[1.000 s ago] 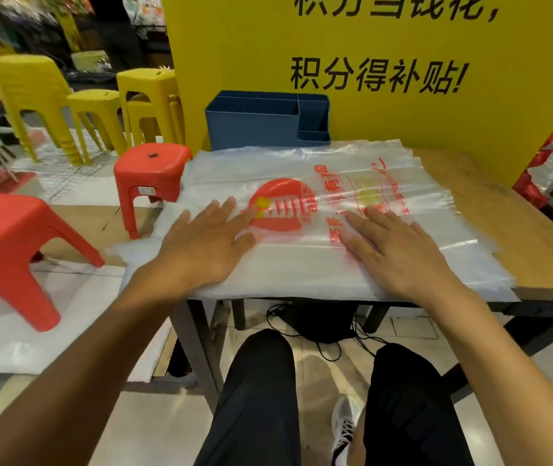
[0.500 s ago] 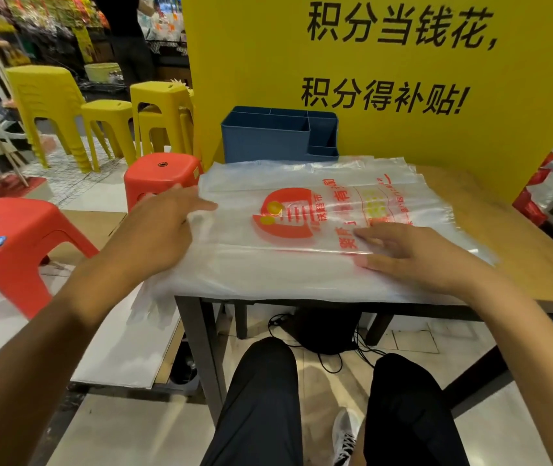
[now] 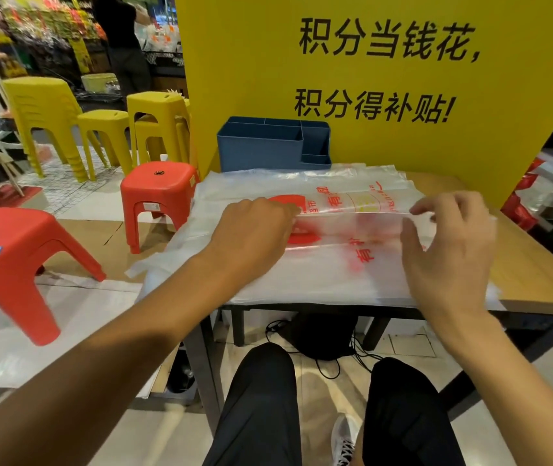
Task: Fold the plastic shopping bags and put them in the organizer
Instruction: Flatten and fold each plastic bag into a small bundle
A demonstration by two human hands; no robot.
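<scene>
Translucent, crinkled plastic bag (image 3: 329, 264) is lying across the wooden table (image 3: 534, 274); both hands, left hand (image 3: 251, 235) and right hand (image 3: 450, 250), are pinching its folded edge, blue organizer (image 3: 261, 151) behind.

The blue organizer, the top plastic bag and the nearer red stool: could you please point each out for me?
blue organizer (image 3: 258, 153): head view, front wall.
top plastic bag (image 3: 352, 230): head view, folded-over layer between the hands.
nearer red stool (image 3: 9, 237): head view, seat top.
</scene>
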